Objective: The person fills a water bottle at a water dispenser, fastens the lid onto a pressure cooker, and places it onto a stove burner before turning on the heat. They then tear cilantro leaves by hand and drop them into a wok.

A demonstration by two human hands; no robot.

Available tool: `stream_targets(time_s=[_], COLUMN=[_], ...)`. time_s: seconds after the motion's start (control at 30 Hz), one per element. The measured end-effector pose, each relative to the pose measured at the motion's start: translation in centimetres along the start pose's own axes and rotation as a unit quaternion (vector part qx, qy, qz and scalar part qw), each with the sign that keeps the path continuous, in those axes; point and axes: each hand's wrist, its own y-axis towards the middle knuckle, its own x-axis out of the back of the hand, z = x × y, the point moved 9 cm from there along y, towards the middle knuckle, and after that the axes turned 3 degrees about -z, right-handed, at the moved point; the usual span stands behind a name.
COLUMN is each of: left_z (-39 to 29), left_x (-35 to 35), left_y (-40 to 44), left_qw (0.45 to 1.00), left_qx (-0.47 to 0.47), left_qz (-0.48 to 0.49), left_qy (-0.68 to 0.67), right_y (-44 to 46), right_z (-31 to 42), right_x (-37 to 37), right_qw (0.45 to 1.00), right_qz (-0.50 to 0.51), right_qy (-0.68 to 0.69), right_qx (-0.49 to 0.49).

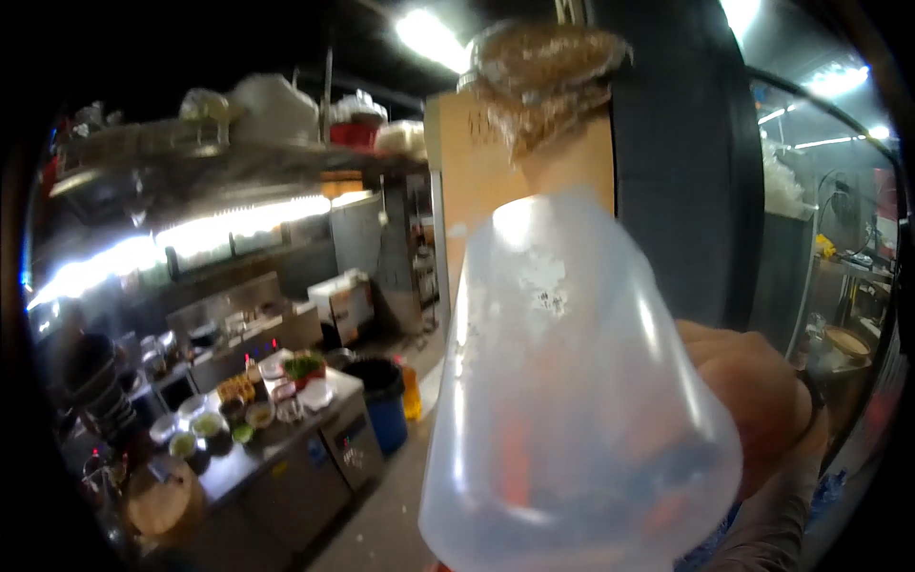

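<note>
A translucent, milky plastic container (572, 381) with a worn label patch fills the middle of the head view, close to the camera and tilted. My right hand (748, 391) is at its right side, with the wrist and sleeve running down to the lower right. The fingers go behind the container wall and are mostly hidden, and the hand appears to grip it. Blurred red and dark shapes show through the plastic. My left hand is not visible. Behind the container stands a tall cardboard box (467, 153), topped by plastic-wrapped brown packets (548, 62).
At left, a steel counter (243, 467) holds several bowls and a round chopping board (164, 500). A person (95, 377) in striped clothing stands beyond. A blue bin (386, 424) stands at the counter's end. Overhead runs a loaded shelf (172, 153). A dark panel (681, 172) rises at right.
</note>
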Motion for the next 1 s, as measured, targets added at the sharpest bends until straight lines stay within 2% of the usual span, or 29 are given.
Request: stream_targets(time_s=[0.03, 0.07, 0.1, 0.13, 0.17, 0.2, 0.23, 0.27, 0.3, 0.37, 0.43, 0.5, 0.53, 0.57, 0.63, 0.7, 0.73, 0.77, 0.8, 0.87, 0.9, 0.97, 1.0], left_z=[-0.8, -2.2, -3.4, -4.5, -8.3, -11.6, -14.8, -17.0, -18.9, -25.0, -27.2, -28.3, -27.4, -27.3, -26.8, -26.4, -26.0, -25.5, -25.4, -27.9, -27.6, -31.7, -32.4], left_x=[0.1, 1.4, 2.3, 2.6, 3.9, 4.8, 5.7, 5.7, 5.8, 5.5, 3.3, -0.1, -1.5, -2.0, -3.0, -3.6, -4.4, -5.3, -5.6, -6.3, -6.1, -7.6, -7.7], left_y=[0.0, 0.6, 0.7, 0.3, -0.4, -0.7, -1.0, -0.7, -1.1, -1.0, 0.5, 2.6, 3.1, 3.5, 3.6, 3.8, 4.1, 4.2, 4.4, 5.2, 5.1, 3.7, 3.7], left_qw=[1.000, 0.999, 0.997, 0.995, 0.987, 0.982, 0.977, 0.958, 0.948, 0.947, 0.968, 0.967, 0.976, 0.974, 0.974, 0.969, 0.969, 0.962, 0.961, 0.973, 0.972, 0.938, 0.938], left_qx=[0.024, 0.019, 0.016, 0.009, -0.050, -0.072, -0.095, -0.140, -0.163, -0.199, -0.166, -0.194, -0.149, -0.140, -0.064, -0.014, 0.056, 0.122, 0.125, -0.052, -0.048, -0.293, -0.293], left_qz=[0.014, -0.026, -0.063, -0.093, -0.148, -0.165, -0.181, -0.198, -0.232, -0.248, -0.185, -0.145, -0.117, -0.132, -0.124, -0.127, -0.083, -0.037, -0.044, -0.035, -0.040, 0.000, -0.003], left_qy=[-0.008, 0.019, 0.045, -0.022, -0.042, -0.050, -0.058, -0.156, -0.143, -0.048, 0.019, 0.082, 0.105, 0.123, 0.177, 0.210, 0.227, 0.242, 0.243, 0.224, 0.226, 0.185, 0.185], right_y=[-1.6, -3.9, -6.6, -9.8, -13.8, -18.0, -21.7, -26.0, -30.3, -37.7, -42.0, -45.2, -46.5, -46.6, -48.3, -48.6, -49.1, -49.5, -50.2, -50.9, -51.1, -51.9, -51.5], right_z=[-0.6, -3.0, -4.8, -6.3, -8.4, -9.8, -10.3, -10.7, -10.9, -10.0, -9.3, -7.8, -7.5, -6.8, -7.0, -6.7, -6.5, -6.4, -6.4, -7.1, -7.1, -6.4, -6.5], right_x=[0.2, -0.3, -1.4, -2.5, -3.7, -5.7, -8.1, -11.0, -13.8, -19.9, -25.2, -27.8, -29.2, -30.0, -29.5, -30.3, -29.9, -29.6, -29.1, -28.5, -28.3, -28.1, -27.5], right_qw=[0.998, 0.973, 0.941, 0.897, 0.818, 0.702, 0.621, 0.574, 0.525, 0.491, 0.546, 0.542, 0.546, 0.554, 0.539, 0.560, 0.573, 0.575, 0.580, 0.569, 0.572, 0.504, 0.505], right_qz=[-0.028, 0.003, 0.028, 0.047, -0.052, -0.148, -0.175, -0.182, -0.192, -0.167, -0.065, -0.025, 0.000, 0.019, -0.045, -0.009, 0.016, -0.005, -0.002, -0.007, -0.004, -0.030, -0.028], right_qy=[0.059, 0.081, 0.113, 0.137, 0.278, 0.404, 0.478, 0.498, 0.516, 0.514, 0.451, 0.460, 0.441, 0.475, 0.429, 0.421, 0.392, 0.402, 0.405, 0.437, 0.440, 0.499, 0.500], right_qx=[-0.023, -0.216, -0.318, -0.418, -0.500, -0.568, -0.596, -0.623, -0.650, -0.683, -0.702, -0.703, -0.712, -0.683, -0.724, -0.713, -0.720, -0.713, -0.707, -0.697, -0.692, -0.704, -0.703])
